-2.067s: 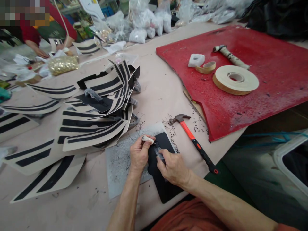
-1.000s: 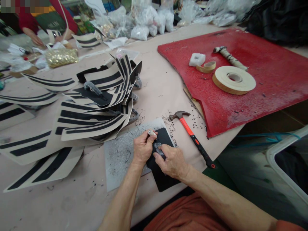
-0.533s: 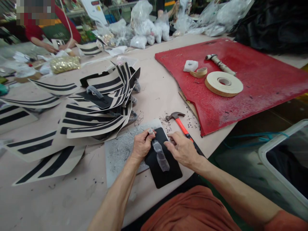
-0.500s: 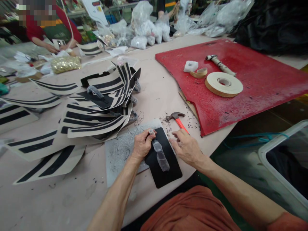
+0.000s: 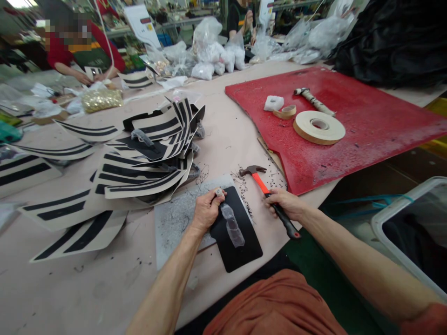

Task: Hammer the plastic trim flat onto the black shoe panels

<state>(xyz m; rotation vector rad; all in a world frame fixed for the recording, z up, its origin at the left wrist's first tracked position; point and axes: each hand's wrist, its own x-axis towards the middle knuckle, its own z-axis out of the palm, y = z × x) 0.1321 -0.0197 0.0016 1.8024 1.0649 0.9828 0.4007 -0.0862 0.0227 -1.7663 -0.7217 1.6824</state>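
Note:
My left hand [image 5: 206,210] is closed round a short metal punch [image 5: 219,192], whose round silvery end shows above the fingers. It rests at the upper left edge of a black panel [image 5: 246,218] carrying a plastic-wrapped handle [image 5: 233,225]. Under the panel's left part is a scuffed grey plate [image 5: 174,223]; the punch's lower end is hidden. To the right, my right hand [image 5: 284,204] has its fingers round the black grip of a claw hammer [image 5: 260,181] with an orange-red neck, its head pointing away from me.
Striped black-and-white panels [image 5: 139,172] lie piled at left. A red mat [image 5: 314,158] at right bears a tape roll [image 5: 319,127] and a wrapped hammer [image 5: 314,101]. Small black bits lie near the claw hammer. A plastic bin [image 5: 380,228] stands right; a co-worker [image 5: 87,60] sits across the table.
My right hand has moved from beside the black panel rightward onto the claw hammer's handle and closed on it. My left hand keeps its hold on the punch. The view has shifted slightly.

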